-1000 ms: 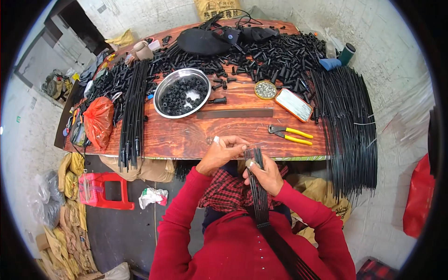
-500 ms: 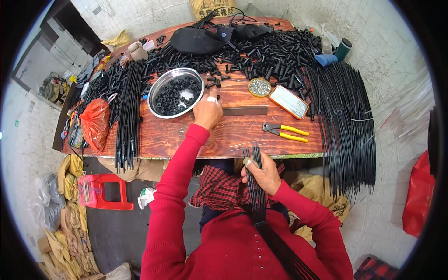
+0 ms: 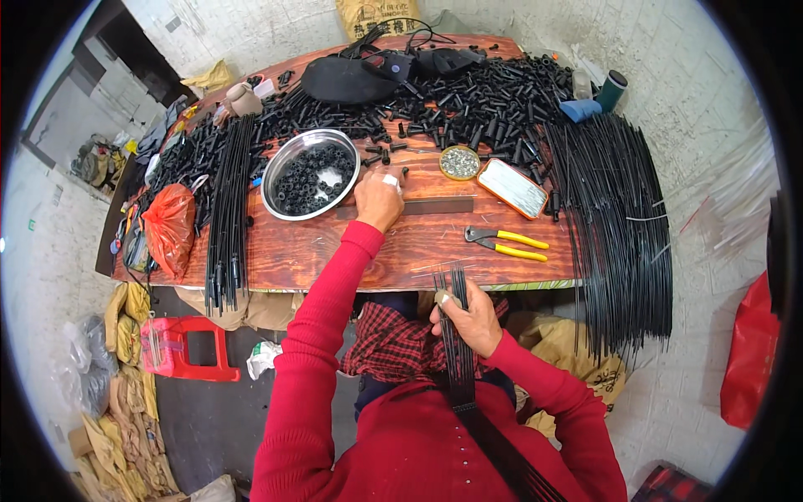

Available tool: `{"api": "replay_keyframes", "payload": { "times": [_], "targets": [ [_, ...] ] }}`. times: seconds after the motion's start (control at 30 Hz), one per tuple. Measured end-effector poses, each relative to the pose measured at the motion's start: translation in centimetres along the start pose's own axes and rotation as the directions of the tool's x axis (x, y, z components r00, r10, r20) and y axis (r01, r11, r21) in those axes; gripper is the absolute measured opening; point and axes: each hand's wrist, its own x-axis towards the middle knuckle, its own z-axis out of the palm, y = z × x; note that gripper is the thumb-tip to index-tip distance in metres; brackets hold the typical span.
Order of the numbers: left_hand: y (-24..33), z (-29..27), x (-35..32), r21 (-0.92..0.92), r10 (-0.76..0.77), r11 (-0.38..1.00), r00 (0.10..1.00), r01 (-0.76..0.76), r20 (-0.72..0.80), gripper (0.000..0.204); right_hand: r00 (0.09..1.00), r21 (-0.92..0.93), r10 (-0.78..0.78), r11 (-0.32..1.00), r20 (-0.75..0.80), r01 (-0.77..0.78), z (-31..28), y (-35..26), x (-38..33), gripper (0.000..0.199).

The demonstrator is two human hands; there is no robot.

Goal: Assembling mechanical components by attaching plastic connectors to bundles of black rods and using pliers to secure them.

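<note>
My left hand, white tape round a finger, is closed over the tabletop beside the steel bowl. A small black piece shows at its fingertips; its exact shape is too small to tell. The bowl contains many short black ring-like parts. Close to my body, my right hand grips a flat bundle of thin black rods, with tape on its thumb. The rods' thin tips rise past the fingers toward the table edge, while the bundle's other end runs down across my red top.
Beyond my left hand lie a flat dark bar, a round tin and an orange-rimmed tray. Yellow-handled pincers rest nearer. Black rods hang over the right edge; black tubular parts are heaped behind.
My left hand has shifted slightly right, away from the bowl, and the small black piece has moved with it. My right hand keeps its grip on the rods, almost still.
</note>
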Motion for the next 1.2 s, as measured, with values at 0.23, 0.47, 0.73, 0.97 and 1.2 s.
{"api": "replay_keyframes", "payload": {
  "times": [0.23, 0.47, 0.73, 0.97, 1.2],
  "targets": [
    [-0.3, 0.5, 2.0, 0.113, -0.133, 0.987, 0.977, 0.115, 0.166, 0.028, 1.000, -0.034, 0.001, 0.999, 0.028, 0.000, 0.1, 0.1, 0.4, 0.015],
    [-1.3, 0.0, 7.0, 0.343, -0.109, 0.935, 0.993, 0.085, 0.053, 0.023, 0.999, 0.015, -0.032, 0.999, 0.014, 0.032, -0.1, 0.4, 0.4, 0.015],
    [-1.7, 1.9, 7.3, 0.429, -0.206, 0.901, 0.936, 0.068, 0.284, 0.023, 0.999, 0.049, -0.038, 0.998, -0.016, 0.039, -1.2, 0.2, -0.1, 0.016],
    [3.5, -5.2, 2.8, -0.536, -0.018, 0.112, 0.541, 0.837, 0.841, 0.028, 0.996, 0.077, -0.088, 0.993, -0.012, 0.088, -1.7, -0.5, -1.5, 0.016],
    [7.4, -11.0, -7.1, -0.466, 0.085, -0.421, 0.546, 0.778, 0.833, 0.028, 0.993, 0.069, -0.115, 0.991, 0.036, 0.112, -0.5, -1.1, -2.4, 0.017]
  ]
}}
